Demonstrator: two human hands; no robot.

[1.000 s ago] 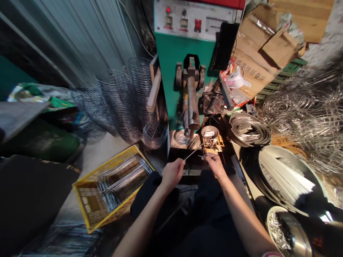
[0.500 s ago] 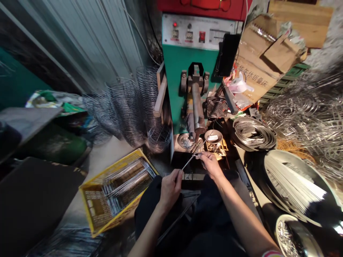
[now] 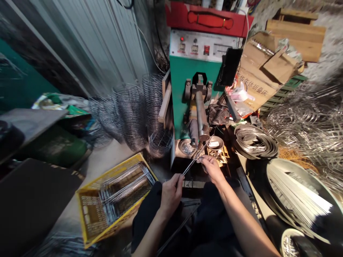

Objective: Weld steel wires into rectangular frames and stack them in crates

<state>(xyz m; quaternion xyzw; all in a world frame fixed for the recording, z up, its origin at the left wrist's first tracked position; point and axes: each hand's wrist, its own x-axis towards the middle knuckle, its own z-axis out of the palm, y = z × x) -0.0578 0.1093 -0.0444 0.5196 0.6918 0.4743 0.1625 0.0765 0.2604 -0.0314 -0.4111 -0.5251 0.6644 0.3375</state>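
My left hand (image 3: 171, 192) is closed round the near end of a thin metal rod (image 3: 189, 166), which slants up and away toward a machine. My right hand (image 3: 212, 167) pinches close to the rod's middle; whatever lies between its fingertips is too small to make out. Just beyond both hands, the thick round electrode arm (image 3: 201, 116) of a green-and-red spot welder (image 3: 179, 80) points down, its tip near the rod. Whether they touch, I cannot tell. Below the arm sit a dish of small metal bits (image 3: 186, 147) and a second round dish (image 3: 215, 143).
On the left stands a yellow plastic crate (image 3: 88, 228) holding wire frames. Tall stacks of wire rings (image 3: 131, 117) lean behind it. To the right are a coil of metal strip (image 3: 254, 141), a large pan (image 3: 273, 167) of flat strips and a tangled wire heap (image 3: 313, 117).
The camera has tilted up, so the welder sits lower in view. Both hands and the rod have come slightly closer to the electrode tip; both grips look the same.
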